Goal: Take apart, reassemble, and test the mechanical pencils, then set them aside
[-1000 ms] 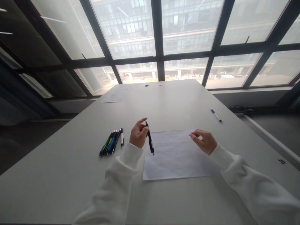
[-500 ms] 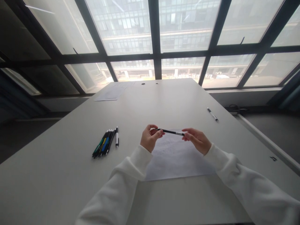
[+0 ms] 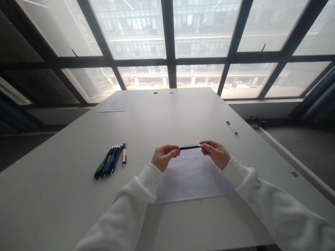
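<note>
Between my two hands a slim black pen (image 3: pixel 190 147) is stretched out almost level, above a white sheet of paper (image 3: pixel 195 181). My left hand (image 3: pixel 164 157) pinches one end between thumb and fingers. The other end, with a silvery part, sits in the pinch of my right hand (image 3: pixel 216 153). Faint marks show on the paper. To the left lies a row of several pens (image 3: pixel 108 162), mostly black, with green, yellow and blue parts. A white-and-black pen (image 3: pixel 124 154) lies just right of that row.
Another white-and-black pen (image 3: pixel 231 127) lies near the right edge of the white table (image 3: pixel 167 118). Further papers (image 3: pixel 116 103) are at the far left. A small dark mark or piece (image 3: pixel 294 174) is at the right. Large windows stand beyond the table.
The black pen has turned from sloping down rightward to nearly level. My left hand has shifted its hold to the pen's end. The whole view has moved slightly.
</note>
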A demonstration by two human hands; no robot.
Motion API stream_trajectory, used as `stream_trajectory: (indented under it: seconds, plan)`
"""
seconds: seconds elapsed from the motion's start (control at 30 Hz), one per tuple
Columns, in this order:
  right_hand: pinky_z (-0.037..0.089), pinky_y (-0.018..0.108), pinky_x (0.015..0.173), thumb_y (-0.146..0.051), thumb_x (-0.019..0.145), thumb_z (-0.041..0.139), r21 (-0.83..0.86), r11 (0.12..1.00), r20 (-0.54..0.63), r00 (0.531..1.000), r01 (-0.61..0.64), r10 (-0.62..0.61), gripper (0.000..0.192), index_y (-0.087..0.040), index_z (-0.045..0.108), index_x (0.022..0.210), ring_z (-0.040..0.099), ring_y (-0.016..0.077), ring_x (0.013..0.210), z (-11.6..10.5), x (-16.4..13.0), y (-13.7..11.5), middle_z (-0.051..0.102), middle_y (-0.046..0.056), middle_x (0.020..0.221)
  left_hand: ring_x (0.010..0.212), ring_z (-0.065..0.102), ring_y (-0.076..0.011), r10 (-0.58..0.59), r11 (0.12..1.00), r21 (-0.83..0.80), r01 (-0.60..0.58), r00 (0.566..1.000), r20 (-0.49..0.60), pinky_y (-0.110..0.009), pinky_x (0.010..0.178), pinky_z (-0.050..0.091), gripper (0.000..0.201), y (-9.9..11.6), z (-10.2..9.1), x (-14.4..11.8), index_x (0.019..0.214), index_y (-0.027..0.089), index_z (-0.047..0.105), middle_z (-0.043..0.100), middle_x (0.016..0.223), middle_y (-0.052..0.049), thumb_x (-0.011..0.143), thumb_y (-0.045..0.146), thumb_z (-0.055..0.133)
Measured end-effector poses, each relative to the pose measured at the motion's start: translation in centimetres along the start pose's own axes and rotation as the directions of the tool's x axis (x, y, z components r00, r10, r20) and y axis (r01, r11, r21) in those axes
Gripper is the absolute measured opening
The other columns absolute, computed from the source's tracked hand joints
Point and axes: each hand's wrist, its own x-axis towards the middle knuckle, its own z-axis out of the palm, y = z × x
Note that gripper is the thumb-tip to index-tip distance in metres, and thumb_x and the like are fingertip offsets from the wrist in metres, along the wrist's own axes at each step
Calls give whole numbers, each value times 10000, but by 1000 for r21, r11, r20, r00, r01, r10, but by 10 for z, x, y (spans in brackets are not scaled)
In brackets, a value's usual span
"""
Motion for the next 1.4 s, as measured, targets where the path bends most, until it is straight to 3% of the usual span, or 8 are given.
stream_trajectory:
  seconds: [0.3, 0.6, 0.87, 1.03, 1.4]
  plan:
    - [473, 296, 624, -335, 640, 705, 96, 995, -160, 987, -20, 35, 246, -153, 636, 790, 592, 145, 628, -7, 2, 5, 647, 47, 666, 626, 643, -176, 1, 1000, -10, -2, 994, -108, -308, 621, 514, 300, -5, -11, 4, 753, 122, 628, 688, 680, -72, 583, 347, 731]
    - [473, 301, 633, -322, 598, 731, 104, 993, -135, 988, -55, 69, 294, -157, 647, 826, 602, 145, 622, -7, -1, 7, 663, 43, 660, 642, 652, -187, -78, 996, -38, 75, 993, -87, -325, 643, 523, 324, -9, -10, 6, 754, 124, 646, 696, 710, -88, 549, 352, 750]
    - [417, 256, 519, -380, 676, 665, -16, 999, -134, 990, 48, -50, 232, -158, 625, 729, 508, 104, 510, -9, 2, 13, 586, 2, 551, 598, 639, -162, -71, 997, -8, 71, 995, -65, -279, 582, 517, 296, -10, -12, 7, 734, 126, 644, 684, 664, -78, 614, 390, 705]
    - [435, 267, 527, -408, 667, 667, 11, 1000, -134, 991, 0, 2, 265, -156, 610, 725, 529, 114, 516, -9, 1, 12, 608, 20, 580, 572, 629, -153, -79, 997, -5, 79, 995, -59, -267, 558, 511, 291, -9, -11, 7, 713, 125, 643, 673, 644, -71, 616, 393, 704]
    - [393, 241, 512, -357, 642, 700, 51, 999, -131, 991, 14, -8, 235, -149, 631, 728, 496, 94, 514, -7, 2, 11, 576, -1, 556, 582, 620, -140, -93, 995, -48, 90, 994, -57, -257, 577, 503, 292, -10, -12, 7, 728, 119, 636, 667, 638, -55, 588, 358, 730]
